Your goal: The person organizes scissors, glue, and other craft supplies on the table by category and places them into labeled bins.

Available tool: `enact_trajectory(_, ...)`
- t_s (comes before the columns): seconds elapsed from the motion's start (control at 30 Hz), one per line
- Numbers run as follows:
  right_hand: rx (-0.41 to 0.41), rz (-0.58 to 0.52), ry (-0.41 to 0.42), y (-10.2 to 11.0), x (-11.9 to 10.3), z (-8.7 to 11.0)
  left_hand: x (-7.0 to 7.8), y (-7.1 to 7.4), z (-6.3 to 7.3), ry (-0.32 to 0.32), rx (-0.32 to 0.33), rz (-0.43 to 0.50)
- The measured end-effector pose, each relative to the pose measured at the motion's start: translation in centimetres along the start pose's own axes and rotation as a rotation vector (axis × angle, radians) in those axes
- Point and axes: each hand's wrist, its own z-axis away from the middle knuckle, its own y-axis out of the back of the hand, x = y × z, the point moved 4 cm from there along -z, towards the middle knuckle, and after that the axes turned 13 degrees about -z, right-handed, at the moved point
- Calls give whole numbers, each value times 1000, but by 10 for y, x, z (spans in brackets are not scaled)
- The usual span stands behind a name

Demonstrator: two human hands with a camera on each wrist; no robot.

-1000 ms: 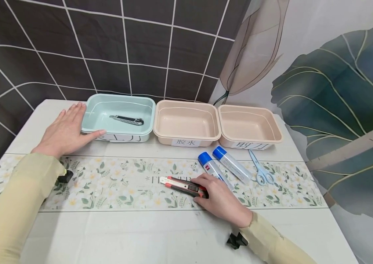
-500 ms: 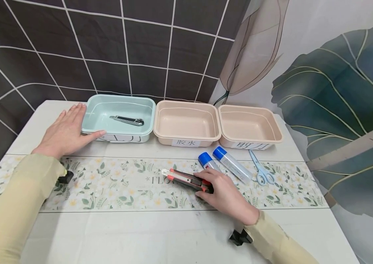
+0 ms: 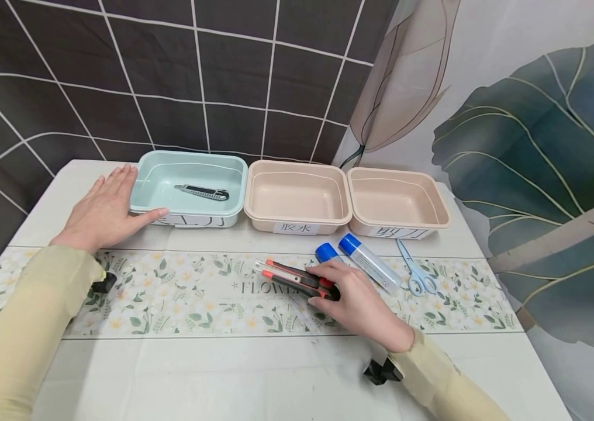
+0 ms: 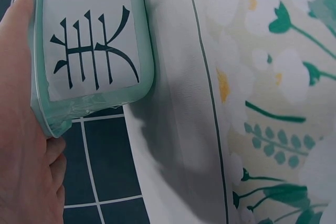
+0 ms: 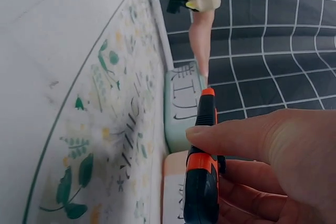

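My right hand (image 3: pixel 357 301) pinches a black and red utility knife (image 3: pixel 297 279) between thumb and fingers. The knife's front end points left over the printed table runner, and its tip is blurred. In the right wrist view the thumb lies along the side of the knife (image 5: pixel 202 182). My left hand (image 3: pixel 99 207) rests at the left end of a light blue bin (image 3: pixel 239 213), fingers straight and thumb on the front rim. Inside that bin lies a smaller grey and black utility knife (image 3: pixel 204 192). Just behind my right hand, one glue tube (image 3: pixel 327 252) is partly hidden.
Two beige bins (image 3: pixel 299 219) (image 3: pixel 399 219) with paper labels stand in a row right of the blue one. A second blue-capped glue tube (image 3: pixel 370 263) and light blue scissors (image 3: pixel 417 272) lie before them. Behind the table hangs a dark gridded cloth (image 3: pixel 171 70).
The red and black knife has been raised off the table and tilted in my right hand, which has shifted slightly right, covering more of the nearer glue tube. My left hand has stayed put.
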Motion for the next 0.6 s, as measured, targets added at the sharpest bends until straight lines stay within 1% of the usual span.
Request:
enact_trajectory(0.33,-21,7,20,3,-10,-13,-1,0,0,1,4,3)
enact_trajectory(0.6,-14,10,71,7,-19,-22,-1,0,0,-1,6,1)
